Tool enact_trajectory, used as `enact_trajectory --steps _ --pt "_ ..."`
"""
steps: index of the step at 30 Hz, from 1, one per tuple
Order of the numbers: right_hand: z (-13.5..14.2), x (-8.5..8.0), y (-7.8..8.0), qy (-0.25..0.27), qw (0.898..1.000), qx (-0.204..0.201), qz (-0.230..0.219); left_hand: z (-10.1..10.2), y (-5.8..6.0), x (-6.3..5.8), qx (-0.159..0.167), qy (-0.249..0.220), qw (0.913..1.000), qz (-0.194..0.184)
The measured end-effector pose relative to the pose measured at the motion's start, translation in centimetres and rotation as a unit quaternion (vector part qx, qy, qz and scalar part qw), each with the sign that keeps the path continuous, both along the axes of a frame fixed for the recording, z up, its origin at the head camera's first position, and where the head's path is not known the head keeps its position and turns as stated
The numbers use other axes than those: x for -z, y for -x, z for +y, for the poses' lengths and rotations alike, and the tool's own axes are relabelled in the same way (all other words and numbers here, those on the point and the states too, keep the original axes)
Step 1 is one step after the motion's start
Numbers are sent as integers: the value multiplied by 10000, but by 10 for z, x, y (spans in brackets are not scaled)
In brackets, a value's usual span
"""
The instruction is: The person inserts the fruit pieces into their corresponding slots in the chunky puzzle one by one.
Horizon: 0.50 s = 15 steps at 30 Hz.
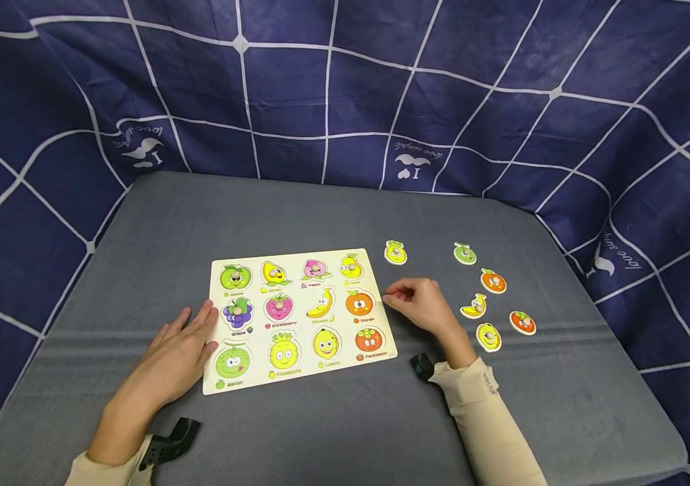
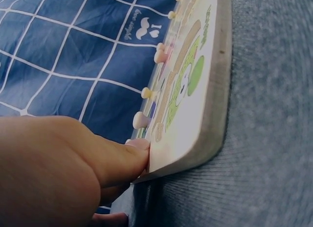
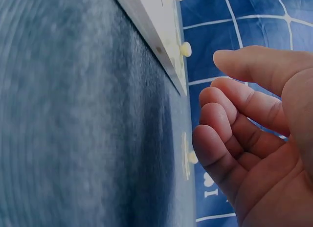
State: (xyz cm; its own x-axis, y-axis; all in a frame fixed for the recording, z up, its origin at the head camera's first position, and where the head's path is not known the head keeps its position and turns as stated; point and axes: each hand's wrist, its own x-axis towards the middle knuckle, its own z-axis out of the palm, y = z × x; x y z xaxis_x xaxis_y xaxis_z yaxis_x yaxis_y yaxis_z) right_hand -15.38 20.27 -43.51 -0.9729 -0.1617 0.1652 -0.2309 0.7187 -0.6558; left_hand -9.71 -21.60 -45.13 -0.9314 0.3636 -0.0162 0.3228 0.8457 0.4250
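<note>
A pale puzzle board [image 1: 305, 368] with printed fruit lies on the grey surface. Knobbed pieces sit in it, among them the apple piece [image 1: 235, 277], the grape piece [image 1: 238, 314] and the strawberry piece [image 1: 279, 308]. My left hand [image 1: 175, 358] rests at the board's left edge, fingers extended; in the left wrist view its thumb [image 2: 124, 158] touches the board near a corner. Beside the board's right edge is my right hand [image 1: 422, 304], its fingers loosely bent. The right wrist view shows that hand's thumb [image 3: 254, 65] apart from the fingers, with nothing between them.
Several loose knobbed pieces lie right of the board: a pineapple piece [image 1: 395, 252], a melon piece [image 1: 464, 254], an orange piece [image 1: 493, 281], a banana piece [image 1: 474, 306], a persimmon piece [image 1: 522, 322] and a lemon piece [image 1: 489, 337]. A blue checked cloth [image 1: 357, 88] hangs behind.
</note>
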Motion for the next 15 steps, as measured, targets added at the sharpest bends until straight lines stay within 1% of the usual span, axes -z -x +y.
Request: enact_trajectory --steps 7,15 --pt "8 0 -2 -61 9998 -12 203 1 0 1 -70 -84 9999 -88" --pt "17 0 -5 -89 9996 83 238 1 0 1 -59 -86 9999 -100"
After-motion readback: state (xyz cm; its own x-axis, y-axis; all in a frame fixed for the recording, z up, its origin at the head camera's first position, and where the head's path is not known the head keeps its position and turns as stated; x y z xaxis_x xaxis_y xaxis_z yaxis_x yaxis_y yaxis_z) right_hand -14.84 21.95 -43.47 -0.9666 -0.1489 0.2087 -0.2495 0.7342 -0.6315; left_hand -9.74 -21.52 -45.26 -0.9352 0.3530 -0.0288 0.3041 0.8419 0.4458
